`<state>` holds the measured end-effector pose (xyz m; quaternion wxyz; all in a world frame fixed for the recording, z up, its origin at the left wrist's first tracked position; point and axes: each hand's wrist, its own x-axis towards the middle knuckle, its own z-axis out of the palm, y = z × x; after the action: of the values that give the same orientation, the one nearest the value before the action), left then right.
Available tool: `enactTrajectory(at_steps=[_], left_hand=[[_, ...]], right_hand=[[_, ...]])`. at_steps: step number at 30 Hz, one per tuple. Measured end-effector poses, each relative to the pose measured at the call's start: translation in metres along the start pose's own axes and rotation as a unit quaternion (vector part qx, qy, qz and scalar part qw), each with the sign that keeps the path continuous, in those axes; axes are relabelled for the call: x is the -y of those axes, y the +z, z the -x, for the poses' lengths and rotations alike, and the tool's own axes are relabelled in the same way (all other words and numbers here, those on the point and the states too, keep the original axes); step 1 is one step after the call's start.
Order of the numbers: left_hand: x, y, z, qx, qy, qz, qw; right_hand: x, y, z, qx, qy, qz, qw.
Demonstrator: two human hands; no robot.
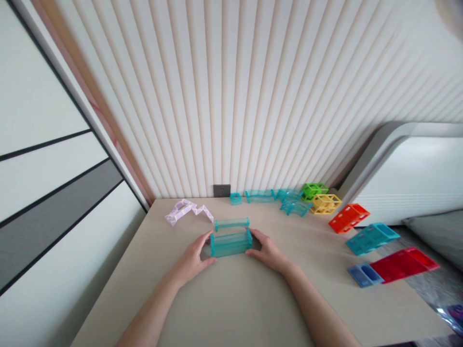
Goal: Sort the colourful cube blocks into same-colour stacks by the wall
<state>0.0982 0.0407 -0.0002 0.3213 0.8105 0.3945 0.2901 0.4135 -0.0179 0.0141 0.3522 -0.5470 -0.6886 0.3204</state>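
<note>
Teal plastic is taking up the middle of the table (231, 303): the left hand (193, 258) and right hand (268, 253) are pinching opposite ends of a long piece (231, 245) between thumb and fingers. A strip (232, 223) is lying just behind it, apart and unjoined. The work is seemingly standing partway, since other teal parts (261, 195) are lying loose near the wall (181, 111), while coloured blocks (349, 218) are sitting at the right, a lilac chain (184, 208) at the left.
</note>
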Motion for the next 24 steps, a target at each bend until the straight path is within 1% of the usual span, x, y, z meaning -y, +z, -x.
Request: enactTrajectory(at_steps=[4,7,10,16,20,24], left_hand=[[0.0011,0.0017,-0.0007,-0.002,-0.004,-0.006,1.000],[-0.0001,0.0010,-0.0013,-0.004,0.000,-0.003,1.000],[-0.0008,0.0007,-0.0017,-0.006,0.008,0.006,1.000],[-0.0017,0.0022,-0.0028,-0.013,0.019,0.010,1.000],[-0.0033,0.0031,-0.0036,-0.016,0.015,0.012,1.000],[-0.0039,0.0043,-0.0039,-0.024,0.010,0.006,1.000]], right_hand=[[0.0021,-0.0002,0.0001,-0.001,0.010,0.021,1.000],[0.0004,0.0004,0.0006,-0.007,0.009,0.008,1.000],[-0.0018,0.0007,0.0009,-0.001,0.003,-0.012,1.000],[-0.0017,0.0013,0.0013,-0.009,-0.017,0.004,1.000],[0.0014,0.0000,0.0027,-0.008,-0.047,0.011,0.999],[0.0043,-0.0017,0.0050,-0.003,-0.056,0.010,0.998]])
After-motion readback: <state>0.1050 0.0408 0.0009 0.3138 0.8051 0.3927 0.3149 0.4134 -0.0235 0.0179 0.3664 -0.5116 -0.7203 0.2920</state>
